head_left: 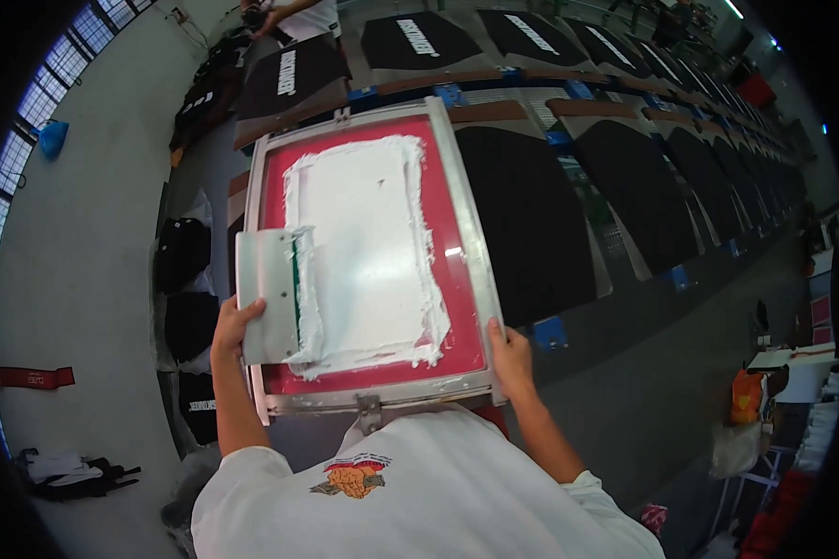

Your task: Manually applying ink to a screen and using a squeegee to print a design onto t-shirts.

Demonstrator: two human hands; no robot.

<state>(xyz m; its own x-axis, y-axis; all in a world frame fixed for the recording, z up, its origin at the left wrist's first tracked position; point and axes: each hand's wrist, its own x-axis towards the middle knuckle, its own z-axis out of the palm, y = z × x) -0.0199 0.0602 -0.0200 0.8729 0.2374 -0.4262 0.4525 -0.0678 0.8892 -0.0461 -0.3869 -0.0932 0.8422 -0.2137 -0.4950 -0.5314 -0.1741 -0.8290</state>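
Note:
I hold a metal-framed printing screen with a pink mesh and a rectangle of thick white ink in front of me. At its left side, my left hand is closed on the frame and on a wide pale squeegee with a green blade, which rests in ink along the screen's left part. My right hand grips the frame's lower right side, thumb on top. A small metal bracket sits at the frame's near edge.
Rows of boards with black garment pieces run to the right and back, some with white print. A person works at the upper left. Folded black fabric lies left of me; shelving with bags stands at the right.

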